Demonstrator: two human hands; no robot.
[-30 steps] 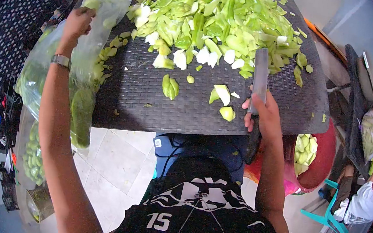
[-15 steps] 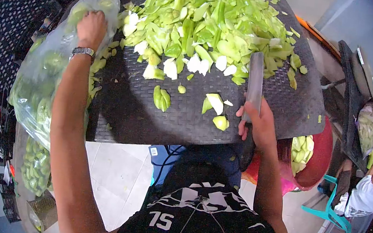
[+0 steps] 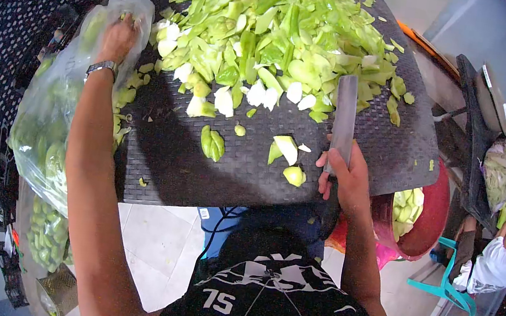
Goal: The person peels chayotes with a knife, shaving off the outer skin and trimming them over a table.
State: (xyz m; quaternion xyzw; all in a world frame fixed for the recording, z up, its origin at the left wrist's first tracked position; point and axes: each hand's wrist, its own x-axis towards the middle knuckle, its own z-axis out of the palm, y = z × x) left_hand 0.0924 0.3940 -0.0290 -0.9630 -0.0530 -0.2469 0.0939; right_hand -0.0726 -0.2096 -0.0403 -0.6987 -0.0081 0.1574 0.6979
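Observation:
My right hand (image 3: 348, 174) grips a broad-bladed knife (image 3: 345, 109), its blade pointing away from me over the front right of the dark woven tabletop (image 3: 249, 183). At the left, my left hand (image 3: 118, 41) is in the mouth of a clear plastic bag (image 3: 43, 124) full of green chayotes. Its fingers are curled, and what they hold is hidden. Beyond the knife lies a large heap of chayote peelings and cut pieces (image 3: 268, 38). A few loose pieces lie nearer me, among them a green piece (image 3: 212, 144) and a yellowish piece (image 3: 294, 176).
A red tub (image 3: 436, 224) with pale peeled pieces stands below the table's right edge, near a teal stool (image 3: 443, 288). Another bag of green chayotes (image 3: 46, 233) is low at the left. A person in a white shirt (image 3: 494, 270) is at far right, beside bagged vegetables (image 3: 499, 168).
My left hand has drawn slightly down and left at the bag's mouth, its fingers now curled inside the plastic. The view has shifted a little; my right hand still holds the knife.

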